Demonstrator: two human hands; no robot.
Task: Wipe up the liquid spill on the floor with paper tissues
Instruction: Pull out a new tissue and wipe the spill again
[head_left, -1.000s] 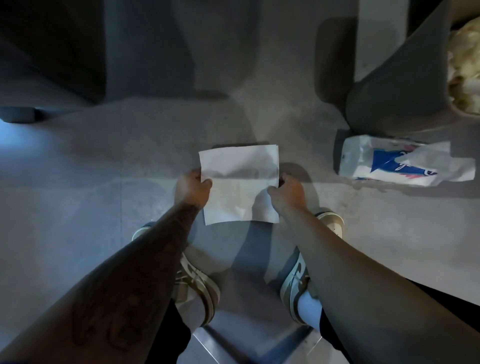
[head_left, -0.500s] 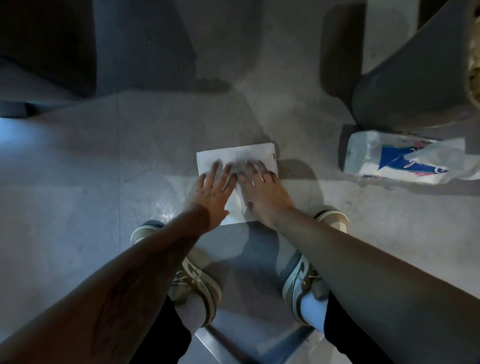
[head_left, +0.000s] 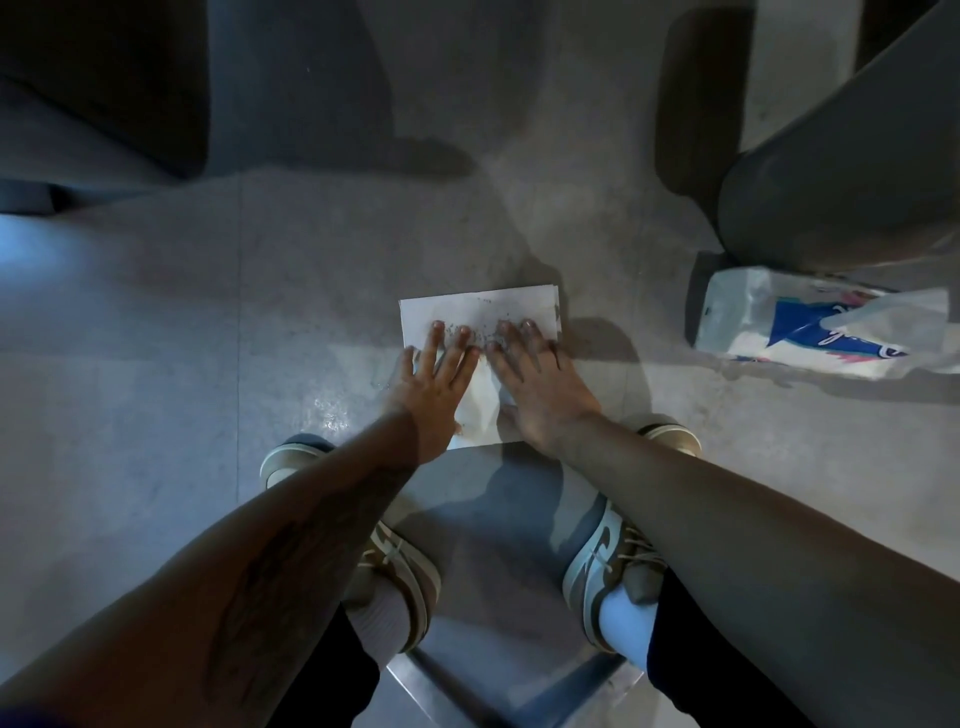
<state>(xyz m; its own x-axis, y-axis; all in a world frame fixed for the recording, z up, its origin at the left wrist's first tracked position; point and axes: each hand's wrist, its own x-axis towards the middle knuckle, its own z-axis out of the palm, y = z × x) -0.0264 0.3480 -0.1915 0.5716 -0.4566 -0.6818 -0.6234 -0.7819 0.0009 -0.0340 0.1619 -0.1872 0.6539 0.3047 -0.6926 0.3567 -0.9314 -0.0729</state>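
Midway: tissue (head_left: 480, 317) laid on floor (head_left: 208, 338), left hand (head_left: 434, 387) and right hand (head_left: 537, 387) spread flat pressing it; wet sheen left of tissue unwiped

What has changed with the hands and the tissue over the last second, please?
A second ago both hands held the tissue by its side edges above the floor. They let go of the edges; now the left hand and right hand press it flat, and damp specks show through near the fingertips. The tissue pack and bin stayed put.
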